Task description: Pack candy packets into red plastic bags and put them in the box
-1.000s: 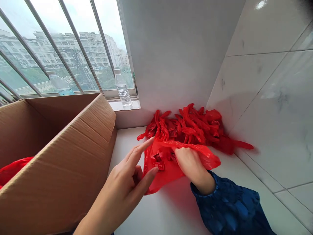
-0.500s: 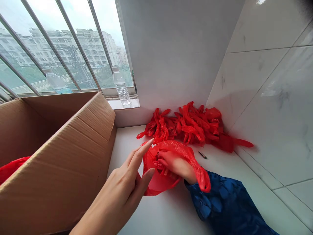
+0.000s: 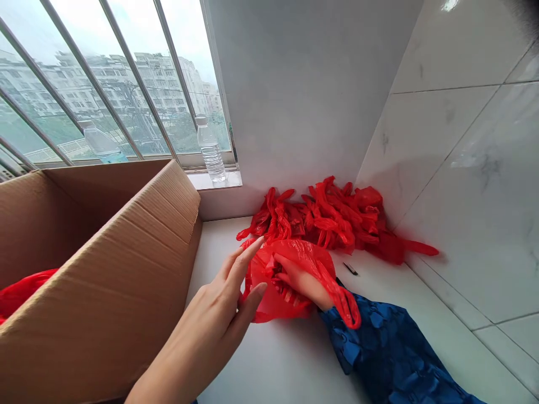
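On the white surface a red plastic bag (image 3: 311,253) lies with its mouth wide apart. My right hand (image 3: 301,280), in a dark blue sleeve, reaches inside it. Its fingers are closed around small red packets (image 3: 290,294) with pale printing, partly hidden by the fingers and thin plastic. At the bag's left edge is my left hand (image 3: 225,300), fingers stretched out and thumb apart. Whether it touches the rim I cannot tell. One loop handle (image 3: 351,314) of the bag hangs over my right wrist.
Crumpled red plastic bags (image 3: 332,216) are heaped against the back wall. To the left stands an open cardboard box (image 3: 126,280) with red material (image 3: 25,289) inside. A clear bottle (image 3: 211,151) is on the sill by the barred window. A small black object (image 3: 350,269) lies near the heap.
My right hand has shifted slightly within the bag, and the bag's near edge has risen a little. The left hand stays almost in place, still spread.
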A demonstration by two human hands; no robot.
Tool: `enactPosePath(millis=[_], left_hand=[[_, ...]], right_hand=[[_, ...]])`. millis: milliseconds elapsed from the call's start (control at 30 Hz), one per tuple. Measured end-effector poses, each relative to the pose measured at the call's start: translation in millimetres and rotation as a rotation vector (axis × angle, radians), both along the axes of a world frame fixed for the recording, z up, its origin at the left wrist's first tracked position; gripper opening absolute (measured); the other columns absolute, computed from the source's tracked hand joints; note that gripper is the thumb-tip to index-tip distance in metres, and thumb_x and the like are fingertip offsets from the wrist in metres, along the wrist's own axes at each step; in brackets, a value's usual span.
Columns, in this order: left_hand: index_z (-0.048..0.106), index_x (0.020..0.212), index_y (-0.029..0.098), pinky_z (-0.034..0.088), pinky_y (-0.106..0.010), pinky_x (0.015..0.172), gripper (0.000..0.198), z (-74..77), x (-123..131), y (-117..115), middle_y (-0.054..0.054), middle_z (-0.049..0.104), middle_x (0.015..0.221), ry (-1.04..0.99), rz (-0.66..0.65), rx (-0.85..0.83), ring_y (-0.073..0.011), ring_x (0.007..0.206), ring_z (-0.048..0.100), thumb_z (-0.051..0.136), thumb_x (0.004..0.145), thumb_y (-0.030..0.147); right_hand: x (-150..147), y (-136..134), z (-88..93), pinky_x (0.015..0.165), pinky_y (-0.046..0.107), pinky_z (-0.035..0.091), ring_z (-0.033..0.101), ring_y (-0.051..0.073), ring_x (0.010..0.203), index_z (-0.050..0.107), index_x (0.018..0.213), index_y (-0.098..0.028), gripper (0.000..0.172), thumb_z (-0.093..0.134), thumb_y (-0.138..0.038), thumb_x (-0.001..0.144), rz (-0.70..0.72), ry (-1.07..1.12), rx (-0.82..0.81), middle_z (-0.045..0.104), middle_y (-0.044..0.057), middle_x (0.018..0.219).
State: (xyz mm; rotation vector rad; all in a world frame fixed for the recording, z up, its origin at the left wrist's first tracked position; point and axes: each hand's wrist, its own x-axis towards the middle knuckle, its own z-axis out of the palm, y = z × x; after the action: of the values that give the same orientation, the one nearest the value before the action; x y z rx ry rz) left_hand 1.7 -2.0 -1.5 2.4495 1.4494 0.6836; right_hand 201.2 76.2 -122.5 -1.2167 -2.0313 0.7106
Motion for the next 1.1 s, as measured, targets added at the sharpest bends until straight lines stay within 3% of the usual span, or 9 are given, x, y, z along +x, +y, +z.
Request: enactPosePath(millis=[167, 300, 467, 667, 867, 1000, 1100], left_hand=[[0.024, 0.154, 0.043, 0.052, -0.031, 0.061, 0.053, -4.2, 1.8, 12.5, -0.014, 0.035, 0.156, 0.087, 0.143, 0.024, -0.0092, 0.051, 0.057, 0.036, 0.102, 0.046], [0.037, 0.148, 0.041, 0.051, -0.034, 0.065, 0.047, -10.9, 5.5, 21.6, -0.014, 0.032, 0.154, 0.120, 0.175, -0.025, -0.0115, 0.058, 0.062, 0.035, 0.102, 0.049], [0.062, 0.112, 0.032, 0.049, -0.032, 0.066, 0.035, -17.8, 9.1, 28.6, -0.006, 0.049, 0.134, 0.020, 0.073, -0.105, -0.0097, 0.058, 0.058, 0.040, 0.100, 0.057], [0.063, 0.084, 0.022, 0.045, -0.028, 0.068, 0.033, -22.2, 6.7, 39.6, -0.006, 0.053, 0.120, -0.181, -0.043, -0.143, -0.0155, 0.082, 0.059, 0.052, 0.098, 0.049], [0.060, 0.077, 0.019, 0.043, -0.028, 0.067, 0.035, -22.7, 8.5, 43.1, -0.005, 0.054, 0.109, -0.299, -0.056, -0.114, -0.0149, 0.081, 0.054, 0.055, 0.097, 0.048], [0.056, 0.074, 0.018, 0.042, -0.026, 0.063, 0.038, -21.3, 9.6, 44.6, -0.003, 0.052, 0.094, -0.364, -0.098, -0.108, -0.0132, 0.074, 0.050, 0.047, 0.101, 0.044], [0.054, 0.073, 0.018, 0.041, -0.025, 0.063, 0.037, -20.2, 9.7, 43.7, -0.003, 0.053, 0.096, -0.386, -0.111, -0.075, -0.0127, 0.074, 0.050, 0.047, 0.102, 0.040]], right_hand=[[15.6, -9.3, 43.4, 0.085, 0.032, 0.052, 0.067, 0.019, 0.093, 0.064, 0.096, -0.019, 0.008, 0.063, -0.018, 0.088, 0.130, 0.202, -0.059, 0.071, 0.003, 0.098], [21.7, -19.1, 65.1, 0.074, 0.028, 0.054, 0.067, 0.017, 0.089, 0.063, 0.102, -0.020, 0.014, 0.065, -0.028, 0.090, 0.190, 0.506, -0.226, 0.069, 0.002, 0.095], [22.5, -26.7, 67.9, 0.077, 0.029, 0.055, 0.067, 0.016, 0.091, 0.067, 0.112, -0.022, 0.025, 0.071, -0.028, 0.088, 0.290, 0.620, -0.341, 0.069, 0.003, 0.106], [19.1, -25.5, 67.8, 0.076, 0.028, 0.056, 0.068, 0.015, 0.085, 0.071, 0.105, -0.022, 0.021, 0.073, -0.033, 0.087, 0.245, 0.654, -0.322, 0.071, 0.002, 0.099], [16.1, -26.3, 68.6, 0.072, 0.026, 0.057, 0.068, 0.013, 0.075, 0.069, 0.086, -0.020, 0.024, 0.069, -0.044, 0.091, 0.181, 0.723, -0.292, 0.072, 0.001, 0.082], [16.4, -27.8, 70.4, 0.071, 0.025, 0.058, 0.070, 0.013, 0.073, 0.068, 0.086, -0.020, 0.025, 0.067, -0.044, 0.093, 0.141, 0.748, -0.271, 0.073, 0.000, 0.079], [15.4, -28.2, 70.7, 0.074, 0.025, 0.058, 0.070, 0.013, 0.075, 0.066, 0.086, -0.020, 0.025, 0.066, -0.044, 0.093, 0.147, 0.762, -0.262, 0.072, 0.000, 0.082]])
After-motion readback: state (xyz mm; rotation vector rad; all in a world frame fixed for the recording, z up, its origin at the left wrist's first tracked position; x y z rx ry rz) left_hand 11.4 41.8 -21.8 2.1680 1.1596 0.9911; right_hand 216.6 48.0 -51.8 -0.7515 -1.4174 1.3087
